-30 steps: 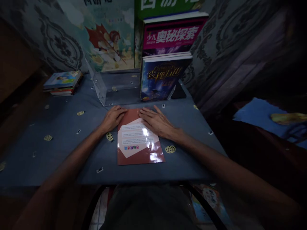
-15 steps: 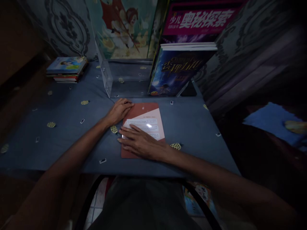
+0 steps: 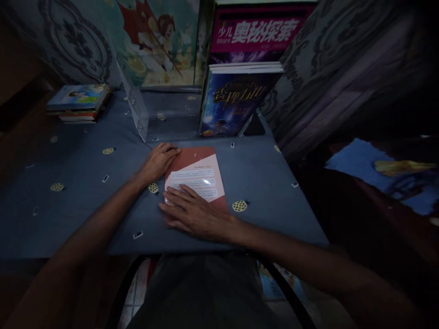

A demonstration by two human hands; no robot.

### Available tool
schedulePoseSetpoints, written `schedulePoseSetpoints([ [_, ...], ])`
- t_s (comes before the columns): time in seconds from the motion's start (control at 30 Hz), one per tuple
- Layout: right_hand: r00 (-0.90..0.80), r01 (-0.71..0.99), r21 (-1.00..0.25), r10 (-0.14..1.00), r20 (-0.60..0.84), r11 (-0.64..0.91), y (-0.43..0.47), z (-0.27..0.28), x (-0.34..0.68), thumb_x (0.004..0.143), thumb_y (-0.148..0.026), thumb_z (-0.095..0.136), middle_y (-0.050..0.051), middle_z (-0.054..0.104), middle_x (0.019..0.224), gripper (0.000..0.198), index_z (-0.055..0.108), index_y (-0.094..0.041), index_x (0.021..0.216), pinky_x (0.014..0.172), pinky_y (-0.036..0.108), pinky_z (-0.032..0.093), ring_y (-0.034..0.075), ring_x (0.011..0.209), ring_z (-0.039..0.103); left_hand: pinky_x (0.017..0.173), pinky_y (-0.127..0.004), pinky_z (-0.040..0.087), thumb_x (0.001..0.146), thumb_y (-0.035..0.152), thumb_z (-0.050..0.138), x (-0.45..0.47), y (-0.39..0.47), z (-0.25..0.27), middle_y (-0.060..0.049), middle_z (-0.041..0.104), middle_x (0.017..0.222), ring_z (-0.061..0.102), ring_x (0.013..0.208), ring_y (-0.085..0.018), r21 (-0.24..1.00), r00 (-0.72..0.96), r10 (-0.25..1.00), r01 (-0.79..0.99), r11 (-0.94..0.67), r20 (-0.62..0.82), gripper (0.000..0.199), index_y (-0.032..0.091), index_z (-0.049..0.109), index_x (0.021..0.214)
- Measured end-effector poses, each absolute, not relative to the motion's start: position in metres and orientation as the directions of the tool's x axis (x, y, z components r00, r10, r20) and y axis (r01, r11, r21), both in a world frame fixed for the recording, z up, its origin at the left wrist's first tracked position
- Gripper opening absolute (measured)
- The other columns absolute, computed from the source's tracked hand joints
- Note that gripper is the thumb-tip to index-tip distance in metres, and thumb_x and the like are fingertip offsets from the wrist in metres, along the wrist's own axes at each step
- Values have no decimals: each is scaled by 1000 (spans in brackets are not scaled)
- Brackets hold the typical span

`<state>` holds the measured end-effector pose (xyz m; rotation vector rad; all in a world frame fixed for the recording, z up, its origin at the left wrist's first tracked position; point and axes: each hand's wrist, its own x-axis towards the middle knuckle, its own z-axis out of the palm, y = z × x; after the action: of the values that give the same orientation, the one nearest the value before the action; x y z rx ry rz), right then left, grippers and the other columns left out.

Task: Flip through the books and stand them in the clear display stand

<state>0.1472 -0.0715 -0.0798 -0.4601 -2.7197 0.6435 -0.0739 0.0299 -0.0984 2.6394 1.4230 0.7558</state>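
A thin reddish-brown book [image 3: 217,162] with a pale pink panel and printed white boxes lies flat on the table, its text upside down to me. My left hand [image 3: 160,160] rests at the book's far left corner, fingers laid over its edge and holding nothing. Across the near part of the book lies my right hand [image 3: 195,214], palm down with fingers stretched out and slightly apart. It covers the book's near left area, and the near edge is mostly hidden beneath it.
A clear acrylic bookstand [image 3: 139,114] stands behind the book, with upright books [image 3: 236,100] at its right side. Further left is a small stack of books [image 3: 78,103]. The blue patterned tablecloth [image 3: 85,210] covers the table. A blue item [image 3: 356,169] lies off to the right.
My right hand has slid a little over the book toward the near edge. My left hand stays at the far left corner. The whole view has shifted, moving things leftward.
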Motion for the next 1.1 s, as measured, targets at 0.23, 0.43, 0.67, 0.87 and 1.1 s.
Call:
schedulePoseSetpoints([
  [0.23,-518,147,-912,815,258,382,-58,-84,159,107,-35,41,10,68,133,37,65,-21,131,111,45,46,23,129,60,96,-41,51,104,29,42,-74,30,-100,-11,69,116,60,104,-23,221,463,786,786,-578,409,35,19,71,122],
  [0.43,-429,79,-965,882,192,249,-46,-80,162,104,-34,44,7,71,123,34,68,-22,126,103,41,51,23,117,65,97,-41,52,104,26,42,-72,25,-96,-13,67,121,60,110,-25,115,457,783,830,-546,422,35,19,70,123],
  [0.67,-585,568,-577,781,220,588,10,-92,188,102,-33,45,17,50,155,49,52,-14,147,124,56,23,29,149,38,92,-38,54,101,17,45,-67,12,-83,-13,69,124,63,109,-25,-42,506,810,854,-519,297,36,18,64,131],
  [0.87,-576,710,-385,801,165,590,25,-99,196,104,-40,39,18,41,161,57,44,-12,154,125,58,21,30,154,30,105,-36,47,97,9,44,-76,-19,-65,-14,54,151,51,139,-24,-126,648,759,760,-638,64,56,20,43,152],
  [1.1,-589,680,-377,775,229,629,26,-108,195,103,-39,39,17,42,160,57,46,-12,153,124,55,29,29,153,31,112,-42,39,95,13,55,-81,-64,-40,-13,47,158,46,145,-28,-237,830,552,522,-819,-78,69,27,30,158],
])
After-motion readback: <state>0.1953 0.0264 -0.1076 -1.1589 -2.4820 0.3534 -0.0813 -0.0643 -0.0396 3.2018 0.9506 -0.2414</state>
